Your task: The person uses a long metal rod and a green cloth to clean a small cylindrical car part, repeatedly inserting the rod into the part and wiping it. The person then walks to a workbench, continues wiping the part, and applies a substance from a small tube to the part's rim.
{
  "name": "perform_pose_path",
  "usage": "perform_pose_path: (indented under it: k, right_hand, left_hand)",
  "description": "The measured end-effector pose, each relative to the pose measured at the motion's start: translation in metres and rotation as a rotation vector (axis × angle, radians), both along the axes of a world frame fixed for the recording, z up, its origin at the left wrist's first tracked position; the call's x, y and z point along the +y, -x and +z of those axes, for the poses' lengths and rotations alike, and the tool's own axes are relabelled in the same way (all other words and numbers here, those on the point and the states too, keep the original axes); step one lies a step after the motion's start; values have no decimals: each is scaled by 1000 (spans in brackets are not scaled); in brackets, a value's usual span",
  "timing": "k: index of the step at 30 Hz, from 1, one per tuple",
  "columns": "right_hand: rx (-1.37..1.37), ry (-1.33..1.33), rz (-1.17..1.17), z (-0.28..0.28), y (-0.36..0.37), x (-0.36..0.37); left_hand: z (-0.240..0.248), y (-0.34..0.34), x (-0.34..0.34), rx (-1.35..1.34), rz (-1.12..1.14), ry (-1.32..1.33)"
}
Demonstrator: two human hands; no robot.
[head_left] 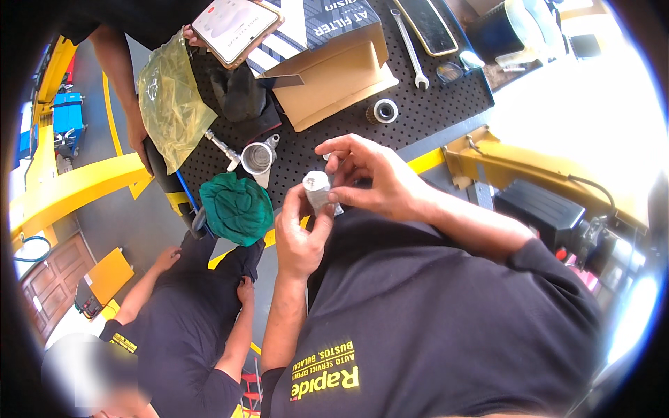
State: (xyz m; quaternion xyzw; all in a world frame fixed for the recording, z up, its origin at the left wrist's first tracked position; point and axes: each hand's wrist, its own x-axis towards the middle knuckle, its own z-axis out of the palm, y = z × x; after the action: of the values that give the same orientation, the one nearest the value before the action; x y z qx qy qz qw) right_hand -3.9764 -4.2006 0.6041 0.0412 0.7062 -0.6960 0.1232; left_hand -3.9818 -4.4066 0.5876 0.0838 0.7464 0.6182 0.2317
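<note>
My left hand (pixel 302 240) is closed around a small white cylinder (pixel 317 182), upright in front of my body, with what looks like crinkled clear wrapping low on it. My right hand (pixel 380 177) is beside it, thumb against the cylinder's side and fingers curled in. A small white edge shows by its fingertips; its kind is unclear. On the perforated black table beyond lie a metal filter housing (pixel 258 159) and a small round filter element (pixel 382 111). A green cloth bundle (pixel 236 208) is left of my left hand.
An opened filter box (pixel 334 90), a wrench (pixel 411 49), a phone (pixel 426 26) and a yellow plastic bag (pixel 175 104) are on the table. One person holds up another phone (pixel 237 29) at the far left. A second person (pixel 188 327) stands close on my left.
</note>
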Motion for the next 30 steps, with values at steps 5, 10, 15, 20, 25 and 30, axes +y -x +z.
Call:
perform_pose_path:
  k: [5,10,15,20,25,30]
  right_hand:
    - [5,13,74,-5,3,-4]
    - [-176,203,81,2,8,-3]
    - [-62,131,121,2,11,-4]
    - [-6,84,153,7,13,-4]
    - [-38,135,140,6,11,-6]
    - [39,64,144,4,10,-5]
  left_hand:
    - [0,-2,0,-234,95,-225]
    - [2,-3,5,-263,126,-333]
    - [2,1,-6,-212,66,-209]
    - [8,1,-8,-208,82,-194]
    - [7,1,-6,-164,91,-195]
    - [9,1,-7,-182,89,-197]
